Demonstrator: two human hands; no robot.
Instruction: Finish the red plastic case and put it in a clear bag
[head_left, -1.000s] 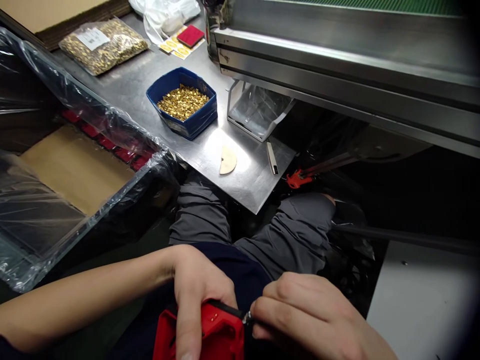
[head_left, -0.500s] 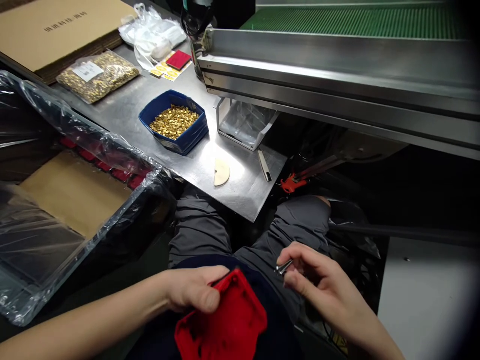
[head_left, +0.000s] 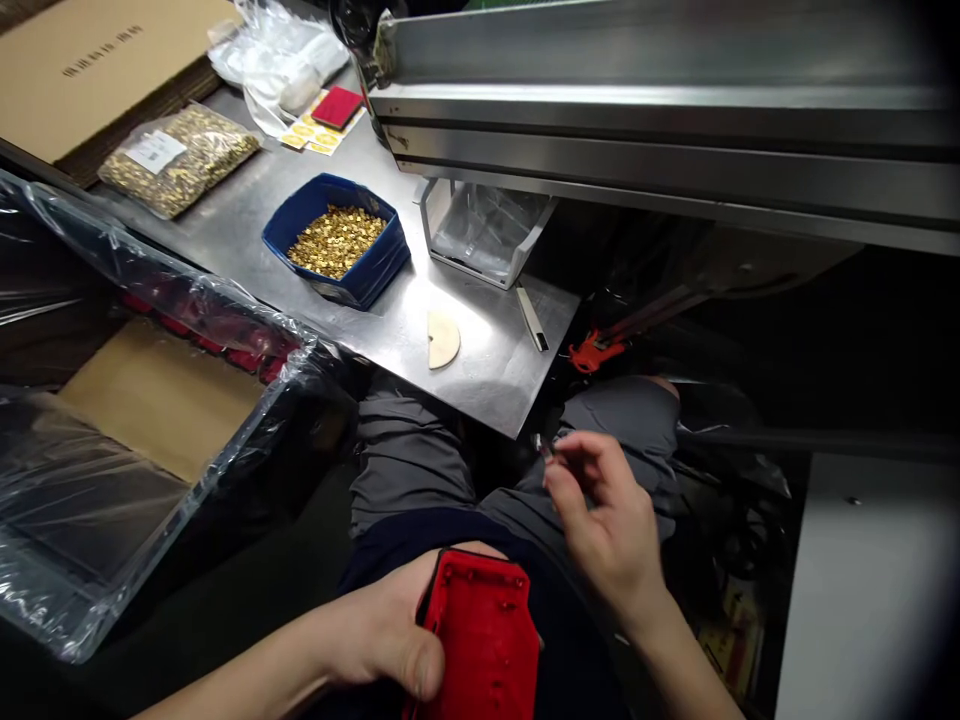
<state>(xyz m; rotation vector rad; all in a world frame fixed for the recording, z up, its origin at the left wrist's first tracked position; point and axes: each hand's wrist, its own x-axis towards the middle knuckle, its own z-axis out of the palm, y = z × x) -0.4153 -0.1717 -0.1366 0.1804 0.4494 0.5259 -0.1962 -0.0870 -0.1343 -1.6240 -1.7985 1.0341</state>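
My left hand (head_left: 390, 640) is closed around the left edge of a red plastic shell (head_left: 487, 630), thumb on its near side. The shell's hollow inside, with small raised posts, faces up at me, and its lower end runs out of view. Above and to the right of it, my right hand (head_left: 607, 510) pinches a small shiny metal tool (head_left: 541, 448) between thumb and fingertips; its exact kind is too blurred to tell. The tool is apart from the shell. Both hands are over my lap, below the metal table (head_left: 495, 390).
On the table are a blue bin (head_left: 375, 275) of small brass pieces, a cream half-disc (head_left: 443, 340), a white-handled tool (head_left: 532, 320) and a clear-fronted tray (head_left: 487, 235). A plastic-lined crate (head_left: 217, 480) stands left; a metal conveyor frame (head_left: 637, 150) crosses the upper right.
The red shell has turned more upright, its inside now facing me. My right hand has moved up and left with the metal tool. The view has shifted slightly.
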